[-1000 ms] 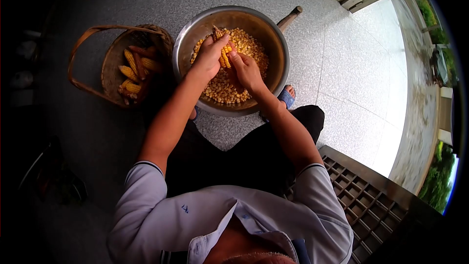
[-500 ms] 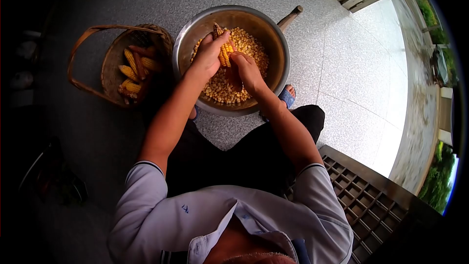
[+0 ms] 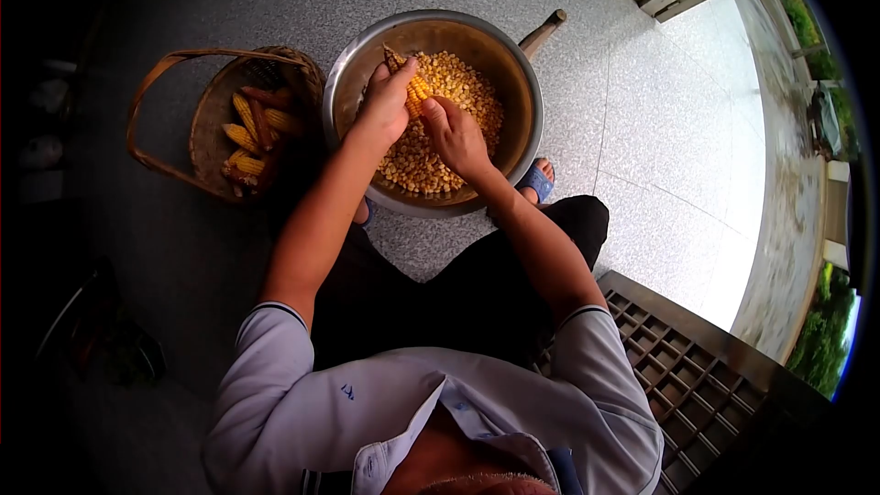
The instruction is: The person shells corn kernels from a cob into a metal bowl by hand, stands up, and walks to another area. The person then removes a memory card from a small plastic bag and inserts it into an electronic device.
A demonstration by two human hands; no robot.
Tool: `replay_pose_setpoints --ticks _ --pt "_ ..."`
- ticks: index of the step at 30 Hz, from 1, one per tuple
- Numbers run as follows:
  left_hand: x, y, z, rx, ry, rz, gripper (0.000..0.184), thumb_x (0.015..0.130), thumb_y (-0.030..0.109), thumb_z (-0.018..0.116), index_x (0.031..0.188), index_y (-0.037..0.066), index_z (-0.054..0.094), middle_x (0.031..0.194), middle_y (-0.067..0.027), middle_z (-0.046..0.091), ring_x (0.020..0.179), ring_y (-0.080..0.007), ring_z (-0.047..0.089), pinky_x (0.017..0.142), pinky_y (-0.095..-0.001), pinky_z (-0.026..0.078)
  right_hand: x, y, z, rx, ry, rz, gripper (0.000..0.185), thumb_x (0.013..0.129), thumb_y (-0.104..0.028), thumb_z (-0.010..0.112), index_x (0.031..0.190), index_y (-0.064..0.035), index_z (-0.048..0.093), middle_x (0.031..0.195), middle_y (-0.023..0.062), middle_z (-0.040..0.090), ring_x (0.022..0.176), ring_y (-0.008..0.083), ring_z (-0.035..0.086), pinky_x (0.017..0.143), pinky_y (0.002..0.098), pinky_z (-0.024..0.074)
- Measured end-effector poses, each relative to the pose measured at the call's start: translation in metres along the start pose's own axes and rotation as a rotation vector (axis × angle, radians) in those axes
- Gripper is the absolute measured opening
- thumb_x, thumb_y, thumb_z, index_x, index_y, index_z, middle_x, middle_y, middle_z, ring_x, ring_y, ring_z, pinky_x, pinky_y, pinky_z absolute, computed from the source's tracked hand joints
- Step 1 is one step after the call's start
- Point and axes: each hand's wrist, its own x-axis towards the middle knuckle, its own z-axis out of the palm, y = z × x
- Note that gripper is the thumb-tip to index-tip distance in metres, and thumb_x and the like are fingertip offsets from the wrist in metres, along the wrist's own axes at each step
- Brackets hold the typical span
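Head view: corn ear held in two hands over a basin of kernels

Corn ear [image 3: 416, 95]: located above the metal basin [image 3: 529, 152], tilted, its dry, darker tip pointing up and away from the person. Left hand [image 3: 386, 104] wraps the ear from the left, thumb laid across it. Right hand [image 3: 456, 137] is at the ear's lower right, thumb pressed against the kernels, fingers curled; whether these fingers pinch the ear from beneath cannot be told.

Obstructions: both hands cover much of the ear; the forearms cross the basin's near rim and hide part of the loose kernels [image 3: 423, 168] inside.

Surroundings: wicker basket [image 3: 207, 125] just beside the basin on the left, its arched handle leaning outward, holding several ears [image 3: 244, 115], yellow and reddish; its near right side is lost in shadow. A wooden stick [image 3: 544, 33] projects beyond the basin's far right side, its lower end hidden. A blue slipper [image 3: 537, 183] on a foot is beside the basin's near right rim. Dark slatted lattice [image 3: 674, 371] at lower right, partly behind the sleeve.
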Motion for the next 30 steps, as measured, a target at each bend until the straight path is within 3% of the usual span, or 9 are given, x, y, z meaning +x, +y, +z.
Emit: replay_pose_setpoints --ticks 8,11,13,14,18,20,23,28,30 --pt "-0.002 0.003 0.000 0.025 -0.029 -0.023 0.030 0.093 0.011 0.060 0.119 0.002 0.049 0.118 -0.0081 0.056 0.108 -0.0185 0.054 0.094 -0.0335 0.043 0.003 0.011 0.004 0.052 0.015 0.110 0.048 0.102 -0.039 0.040 0.083 0.0000 0.062 0.067 0.0153 0.061 0.066 0.0310 0.062 0.063 0.0402 0.0463" --pt "-0.003 0.003 0.000 0.006 -0.040 -0.035 0.029 0.093 0.011 0.059 0.119 0.002 0.049 0.118 -0.0075 0.056 0.108 -0.0179 0.054 0.095 -0.0333 0.042 0.004 0.012 0.002 0.063 0.025 0.086 0.049 0.102 -0.037 0.038 0.080 0.0009 0.061 0.063 0.0147 0.060 0.058 0.0281 0.061 0.057 0.0387 0.0464" --pt "-0.007 0.007 0.004 -0.003 -0.139 -0.048 0.026 0.094 0.010 0.059 0.117 0.002 0.050 0.116 -0.0066 0.057 0.107 -0.0166 0.054 0.094 -0.0329 0.043 0.007 0.007 -0.004 0.253 0.041 0.327 0.051 0.102 -0.038 0.036 0.077 -0.0006 0.059 0.054 0.0062 0.053 0.041 0.0175 0.049 0.044 0.0321 0.0409" --pt "-0.009 0.008 0.007 -0.003 -0.140 -0.049 0.026 0.094 0.010 0.059 0.117 0.002 0.050 0.116 -0.0066 0.057 0.107 -0.0166 0.054 0.094 -0.0329 0.043 0.006 0.005 -0.003 0.284 0.053 0.340 0.052 0.101 -0.039 0.034 0.076 -0.0008 0.060 0.052 0.0071 0.052 0.037 0.0183 0.047 0.039 0.0324 0.0387" --pt "-0.011 0.010 0.013 0.034 -0.140 -0.008 0.026 0.094 0.010 0.058 0.118 0.002 0.052 0.114 -0.0054 0.058 0.106 -0.0151 0.055 0.093 -0.0312 0.043 0.006 0.009 -0.002 0.435 0.041 0.359 0.055 0.101 -0.042 0.035 0.078 0.0000 0.060 0.053 0.0073 0.053 0.039 0.0176 0.047 0.039 0.0313 0.0375" --pt "-0.009 0.010 0.012 0.033 -0.144 -0.012 0.027 0.094 0.011 0.059 0.119 0.002 0.052 0.113 -0.0052 0.059 0.105 -0.0148 0.055 0.093 -0.0305 0.043 0.007 0.006 -0.004 0.648 -0.093 0.436 0.052 0.101 -0.046 0.041 0.088 0.0011 0.060 0.059 0.0068 0.054 0.043 0.0158 0.049 0.041 0.0301 0.0393" --pt "-0.010 0.005 0.010 0.091 -0.121 0.000 0.029 0.094 0.012 0.059 0.121 0.002 0.052 0.116 -0.0054 0.058 0.108 -0.0145 0.053 0.096 -0.0308 0.041 0.003 -0.010 -0.002 0.464 -0.113 0.368 0.053 0.099 -0.050 0.044 0.095 0.0008 0.060 0.061 0.0058 0.053 0.045 0.0147 0.048 0.042 0.0290 0.0391" --pt "-0.012 0.002 0.012 0.112 -0.130 -0.018 0.031 0.094 0.014 0.059 0.122 0.002 0.051 0.120 -0.0051 0.056 0.113 -0.0142 0.049 0.099 -0.0319 0.037 0.005 0.013 0.003 0.282 -0.043 0.204 0.051 0.102 -0.044 0.041 0.083 -0.0004 0.059 0.057 0.0069 0.053 0.049 0.0150 0.052 0.044 0.0302 0.0403" --pt "-0.011 0.001 0.012 0.083 -0.145 -0.028 0.031 0.094 0.014 0.059 0.122 0.002 0.051 0.120 -0.0051 0.056 0.112 -0.0144 0.050 0.098 -0.0318 0.038 0.005 0.015 0.003 0.228 0.044 0.157 0.052 0.102 -0.044 0.036 0.078 -0.0025 0.056 0.054 0.0054 0.051 0.041 0.0151 0.048 0.038 0.0286 0.0364"
